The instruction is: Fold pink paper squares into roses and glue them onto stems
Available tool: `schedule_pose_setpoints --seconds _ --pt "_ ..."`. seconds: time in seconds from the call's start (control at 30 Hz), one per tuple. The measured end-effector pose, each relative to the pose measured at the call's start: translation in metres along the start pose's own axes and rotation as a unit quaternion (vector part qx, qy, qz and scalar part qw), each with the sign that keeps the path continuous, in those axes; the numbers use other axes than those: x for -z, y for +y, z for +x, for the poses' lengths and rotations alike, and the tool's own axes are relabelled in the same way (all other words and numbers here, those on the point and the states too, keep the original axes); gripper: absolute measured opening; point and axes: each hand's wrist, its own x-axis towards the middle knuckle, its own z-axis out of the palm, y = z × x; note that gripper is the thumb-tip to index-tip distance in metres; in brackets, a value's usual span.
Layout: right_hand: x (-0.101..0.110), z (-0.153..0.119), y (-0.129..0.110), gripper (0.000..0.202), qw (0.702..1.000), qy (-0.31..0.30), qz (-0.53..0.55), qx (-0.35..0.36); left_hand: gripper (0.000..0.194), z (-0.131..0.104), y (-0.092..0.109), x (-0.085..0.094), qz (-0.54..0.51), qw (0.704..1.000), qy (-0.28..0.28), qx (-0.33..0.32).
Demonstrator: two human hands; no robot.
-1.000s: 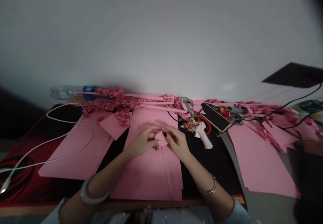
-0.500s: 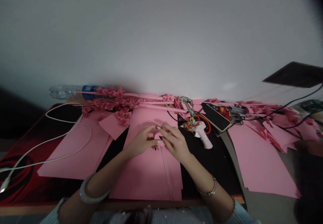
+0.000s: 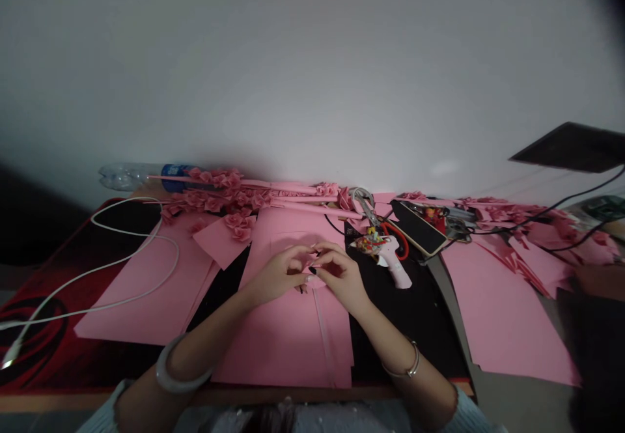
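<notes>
Between my two hands is a small pink paper piece (image 3: 316, 280), pinched from both sides above the pink sheets. My left hand (image 3: 283, 273) grips its left side with thumb and fingers. My right hand (image 3: 342, 278) has its thumb and index finger bent onto the right side. The fingertips of both hands nearly meet, and they hide part of the piece. Beneath them lies a stack of large pink sheets (image 3: 278, 348), with a thin pink strip (image 3: 322, 335) on top running toward the front edge.
A pink glue gun (image 3: 398, 270), red-handled scissors (image 3: 403, 241) and a phone (image 3: 420, 228) lie to the right. Paper roses (image 3: 239, 224) and stems line the wall. A bottle (image 3: 127, 176) and white cable (image 3: 58, 290) are left; more pink sheets (image 3: 512, 322) lie right.
My right thumb and index finger have drawn into a pinch on the small paper piece, where the fingers were straighter before. My left hand has hardly moved.
</notes>
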Motion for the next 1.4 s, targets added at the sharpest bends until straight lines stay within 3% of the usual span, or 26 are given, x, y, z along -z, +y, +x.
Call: schedule_pose_setpoints --seconds 0.1,0.2,0.3,0.5,0.67,1.07,1.27,1.4 --pt "-0.001 0.000 0.002 0.007 0.999 -0.008 0.030 -0.023 0.042 -0.001 0.002 -0.002 0.005 1.000 0.002 0.003" --pt "-0.001 -0.001 0.005 0.010 1.000 0.001 0.008 -0.018 0.009 -0.001 0.004 -0.003 0.013 1.000 -0.006 0.012" --pt "-0.001 -0.004 0.005 0.013 0.999 0.006 -0.047 0.013 0.020 -0.001 0.005 -0.004 0.014 1.000 -0.011 0.021" --pt "0.003 -0.003 0.001 0.016 0.982 -0.026 -0.145 0.119 0.016 0.000 0.004 0.000 -0.005 1.000 -0.011 0.028" --pt "0.007 -0.003 0.000 0.025 0.976 -0.064 -0.154 0.139 0.017 0.002 0.006 0.005 -0.020 0.999 -0.011 0.036" --pt "0.009 -0.001 -0.001 0.021 0.987 -0.097 -0.081 0.103 0.020 0.001 0.012 0.006 -0.016 0.999 -0.005 0.038" --pt "0.010 -0.002 0.007 0.015 0.997 0.012 -0.079 -0.021 0.020 0.000 0.012 0.002 -0.008 0.999 -0.010 0.029" --pt "0.009 -0.002 0.010 0.028 0.988 -0.069 -0.126 -0.050 0.019 -0.001 0.009 0.001 -0.002 1.000 -0.021 0.023"
